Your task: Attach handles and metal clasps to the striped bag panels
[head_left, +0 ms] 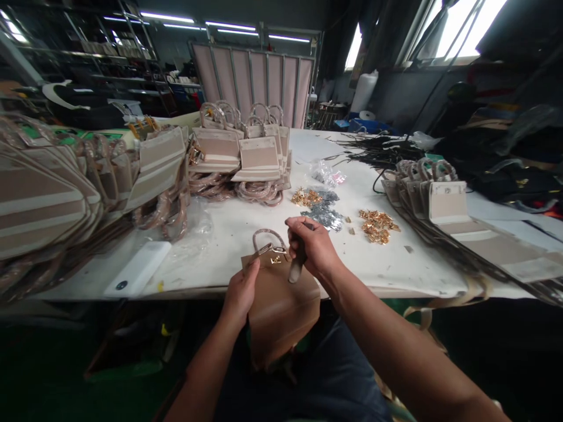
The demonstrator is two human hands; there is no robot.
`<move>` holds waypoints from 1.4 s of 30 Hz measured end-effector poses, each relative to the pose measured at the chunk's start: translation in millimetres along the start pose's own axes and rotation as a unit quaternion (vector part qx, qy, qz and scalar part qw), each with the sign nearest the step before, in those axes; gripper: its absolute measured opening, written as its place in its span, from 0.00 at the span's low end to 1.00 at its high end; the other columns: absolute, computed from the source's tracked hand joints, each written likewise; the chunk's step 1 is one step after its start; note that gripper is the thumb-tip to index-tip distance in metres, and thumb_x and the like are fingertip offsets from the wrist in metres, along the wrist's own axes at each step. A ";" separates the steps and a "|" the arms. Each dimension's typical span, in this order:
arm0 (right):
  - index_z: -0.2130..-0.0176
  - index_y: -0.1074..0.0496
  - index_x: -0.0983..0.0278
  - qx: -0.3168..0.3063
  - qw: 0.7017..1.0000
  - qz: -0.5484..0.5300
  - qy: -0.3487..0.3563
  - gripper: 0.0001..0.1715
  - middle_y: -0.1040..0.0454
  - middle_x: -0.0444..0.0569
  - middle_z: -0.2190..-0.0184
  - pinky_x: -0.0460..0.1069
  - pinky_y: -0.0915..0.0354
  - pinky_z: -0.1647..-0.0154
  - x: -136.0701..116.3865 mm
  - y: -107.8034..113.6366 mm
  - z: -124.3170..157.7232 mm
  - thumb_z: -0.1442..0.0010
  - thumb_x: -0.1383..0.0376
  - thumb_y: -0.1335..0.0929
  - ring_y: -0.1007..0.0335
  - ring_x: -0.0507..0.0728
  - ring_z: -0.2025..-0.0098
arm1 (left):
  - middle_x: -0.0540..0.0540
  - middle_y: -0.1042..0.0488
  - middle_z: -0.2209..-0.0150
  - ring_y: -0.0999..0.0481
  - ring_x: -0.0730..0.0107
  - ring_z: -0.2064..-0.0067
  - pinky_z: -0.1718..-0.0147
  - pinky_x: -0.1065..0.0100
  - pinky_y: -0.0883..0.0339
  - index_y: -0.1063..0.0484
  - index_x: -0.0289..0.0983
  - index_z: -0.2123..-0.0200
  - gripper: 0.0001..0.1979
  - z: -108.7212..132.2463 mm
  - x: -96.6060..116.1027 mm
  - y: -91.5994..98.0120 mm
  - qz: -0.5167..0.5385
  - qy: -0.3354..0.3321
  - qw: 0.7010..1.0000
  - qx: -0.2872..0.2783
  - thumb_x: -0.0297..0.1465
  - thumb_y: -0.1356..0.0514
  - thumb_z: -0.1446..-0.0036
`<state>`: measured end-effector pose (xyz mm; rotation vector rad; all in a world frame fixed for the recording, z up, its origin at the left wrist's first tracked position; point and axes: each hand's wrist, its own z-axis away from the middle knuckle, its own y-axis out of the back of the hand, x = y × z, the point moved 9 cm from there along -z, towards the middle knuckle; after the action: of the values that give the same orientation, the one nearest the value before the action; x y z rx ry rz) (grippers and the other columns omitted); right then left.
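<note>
A tan handbag (281, 305) with a wrapped loop handle (267, 234) and a small gold clasp rests on my lap against the front edge of the white table (229, 228). My left hand (240, 293) grips the bag's upper left side, fingers closed round it. Over the bag's top, my right hand (310, 245) is closed round a dark slim tool (298, 266) that points down at the clasp area.
Heaps of gold fittings (377, 224) and silver parts (323, 214) lie beyond my hands. Stacks of beige bags stand at the left (53, 187), at the centre back (240, 153) and at the right (440, 196). A white flat box (138, 268) lies at the front left.
</note>
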<state>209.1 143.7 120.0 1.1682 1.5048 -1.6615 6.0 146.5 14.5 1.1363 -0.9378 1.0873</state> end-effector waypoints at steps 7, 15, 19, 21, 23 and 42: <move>0.71 0.31 0.61 0.052 0.997 -0.042 0.035 0.20 0.33 0.39 0.78 0.45 0.39 0.85 9.9 0.1 -73.7 0.50 0.55 0.21 0.42 0.48 0.80 | 0.30 0.18 0.58 0.20 0.34 0.51 0.51 0.43 0.30 0.22 0.36 0.56 0.27 -19.9 41.1 8.4 -0.397 -0.099 0.911 0.048 0.53 0.48 0.34; 0.69 0.32 0.61 0.054 0.997 -0.038 -0.030 0.20 0.34 0.38 0.78 0.44 0.40 0.85 72.3 7.0 -129.4 0.50 0.55 0.21 0.42 0.48 0.80 | 0.40 0.23 0.40 0.25 0.51 0.41 0.42 0.51 0.32 0.23 0.39 0.46 0.20 -33.9 46.6 -27.7 -0.408 -0.344 0.845 0.021 0.24 0.48 0.37; 0.67 0.30 0.62 0.005 0.996 -0.028 -0.085 0.18 0.32 0.38 0.78 0.44 0.42 0.87 97.2 0.3 -148.5 0.50 0.57 0.22 0.42 0.48 0.80 | 0.40 0.22 0.41 0.24 0.51 0.41 0.41 0.49 0.34 0.21 0.38 0.51 0.17 -41.6 39.2 -28.5 -0.375 -0.334 0.865 0.015 0.26 0.47 0.36; 0.65 0.28 0.63 -0.018 0.994 -0.029 -0.107 0.17 0.32 0.39 0.78 0.43 0.42 0.87 104.9 -3.4 -157.5 0.48 0.58 0.22 0.43 0.48 0.81 | 0.41 0.22 0.42 0.24 0.51 0.41 0.42 0.49 0.34 0.20 0.39 0.52 0.16 -43.0 38.2 -27.8 -0.371 -0.328 0.869 0.016 0.27 0.47 0.35; 0.64 0.28 0.64 -0.014 0.993 -0.036 -0.111 0.15 0.33 0.38 0.78 0.43 0.42 0.87 107.6 -2.8 -165.6 0.45 0.59 0.23 0.43 0.48 0.81 | 0.41 0.21 0.42 0.24 0.52 0.42 0.43 0.50 0.34 0.20 0.39 0.52 0.15 -43.7 38.2 -27.5 -0.367 -0.324 0.872 0.015 0.28 0.47 0.34; 0.62 0.28 0.64 -0.118 0.955 -0.098 -0.254 0.16 0.36 0.36 0.79 0.41 0.49 0.85 151.3 -23.1 -147.2 0.40 0.57 0.22 0.49 0.46 0.82 | 0.42 0.24 0.39 0.27 0.50 0.40 0.43 0.49 0.36 0.23 0.42 0.54 0.09 -50.2 34.7 -31.6 -0.394 -0.284 0.874 0.022 0.31 0.41 0.35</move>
<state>154.6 309.9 -0.4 0.4253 1.4567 -1.6837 46.2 199.5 31.6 1.7141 -0.7527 0.0930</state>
